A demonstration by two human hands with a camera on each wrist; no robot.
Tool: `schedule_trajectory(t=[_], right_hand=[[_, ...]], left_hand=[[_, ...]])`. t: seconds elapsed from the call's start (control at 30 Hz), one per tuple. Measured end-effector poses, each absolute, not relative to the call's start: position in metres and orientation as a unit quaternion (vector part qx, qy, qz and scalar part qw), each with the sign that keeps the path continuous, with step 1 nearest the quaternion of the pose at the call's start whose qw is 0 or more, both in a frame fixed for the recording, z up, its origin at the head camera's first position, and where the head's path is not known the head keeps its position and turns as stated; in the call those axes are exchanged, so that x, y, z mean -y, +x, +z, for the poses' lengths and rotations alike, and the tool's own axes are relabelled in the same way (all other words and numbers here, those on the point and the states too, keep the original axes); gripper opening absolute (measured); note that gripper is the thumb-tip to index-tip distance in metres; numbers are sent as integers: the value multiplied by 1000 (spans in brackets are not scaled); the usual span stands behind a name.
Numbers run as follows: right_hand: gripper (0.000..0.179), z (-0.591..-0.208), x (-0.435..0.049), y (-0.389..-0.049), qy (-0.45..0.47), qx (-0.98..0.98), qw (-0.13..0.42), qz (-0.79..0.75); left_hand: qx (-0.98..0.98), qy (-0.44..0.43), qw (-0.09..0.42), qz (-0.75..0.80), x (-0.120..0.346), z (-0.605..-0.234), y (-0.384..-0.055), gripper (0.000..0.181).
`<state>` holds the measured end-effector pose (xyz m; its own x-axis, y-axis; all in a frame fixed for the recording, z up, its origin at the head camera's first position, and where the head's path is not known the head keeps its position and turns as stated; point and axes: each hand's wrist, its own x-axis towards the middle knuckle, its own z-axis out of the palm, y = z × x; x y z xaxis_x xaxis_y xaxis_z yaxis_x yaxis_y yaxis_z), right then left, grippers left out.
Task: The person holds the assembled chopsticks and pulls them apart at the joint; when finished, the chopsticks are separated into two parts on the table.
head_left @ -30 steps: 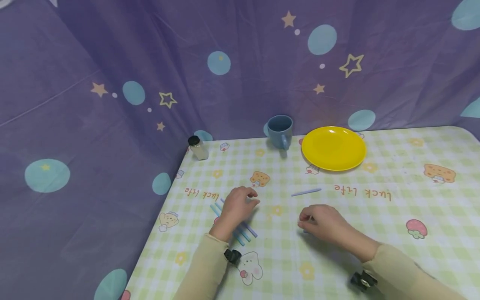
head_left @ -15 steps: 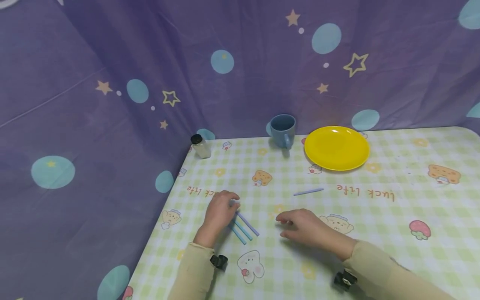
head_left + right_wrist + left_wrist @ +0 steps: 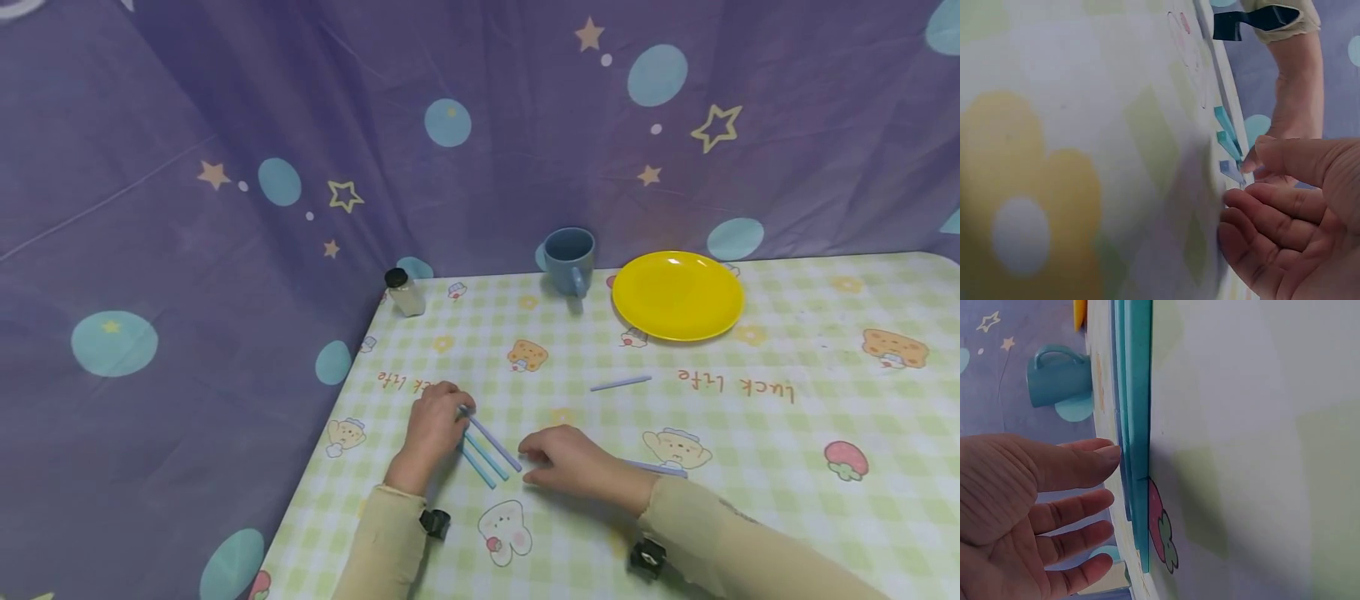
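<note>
In the head view my left hand [image 3: 437, 421] is at the far ends of a small row of thin sticks: two teal sticks [image 3: 487, 457] and a purple stick [image 3: 497, 444]. The left wrist view puts its thumb tip right by the sticks, its fingers loosely extended; whether they touch is unclear. My right hand [image 3: 573, 462] is low over the cloth near the purple stick's near end, fingers bent loosely with nothing between them. Partly hidden behind the right wrist lies another purple stick [image 3: 660, 469]. Farther back is a separate purple stick [image 3: 621, 383].
A blue mug [image 3: 570, 262] stands at the table's back edge, beside a yellow plate [image 3: 678, 296]. At the back left corner is a small jar [image 3: 406, 293] with a black lid. A checked cloth [image 3: 765, 533] covers the table, and a purple curtain [image 3: 495, 183] hangs behind.
My right hand has moved left, away from the nearer loose purple stick and toward the row. My left hand has shifted left, from above the row to its far ends.
</note>
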<state>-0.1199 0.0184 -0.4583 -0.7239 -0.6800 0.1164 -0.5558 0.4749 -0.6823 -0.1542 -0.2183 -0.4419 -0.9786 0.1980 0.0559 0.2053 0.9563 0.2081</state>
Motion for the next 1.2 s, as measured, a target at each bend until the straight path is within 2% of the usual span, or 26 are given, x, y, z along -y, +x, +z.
schedule_trajectory(t=[0.2,0.47,0.7,0.87,1.2], right_hand=[[18,-465,-5,-125,-344,-867,82,-352],[20,-468,8,-126,-301,-891,82,-331],[25,-467,14,-121,-286,-909,39,-302],[20,-466,14,-118,-261,-914,23,-311],[16,-467,6,-119,-205,-909,28,-361]], left_hand=[[989,-113,11,-93,216,-444,-155,13],[990,-119,24,-78,214,-446,-155,11],[989,-120,38,-74,212,-449,-154,11],[989,-122,39,-77,211,-448,-153,11],[988,-125,52,-71,212,-450,-153,12]])
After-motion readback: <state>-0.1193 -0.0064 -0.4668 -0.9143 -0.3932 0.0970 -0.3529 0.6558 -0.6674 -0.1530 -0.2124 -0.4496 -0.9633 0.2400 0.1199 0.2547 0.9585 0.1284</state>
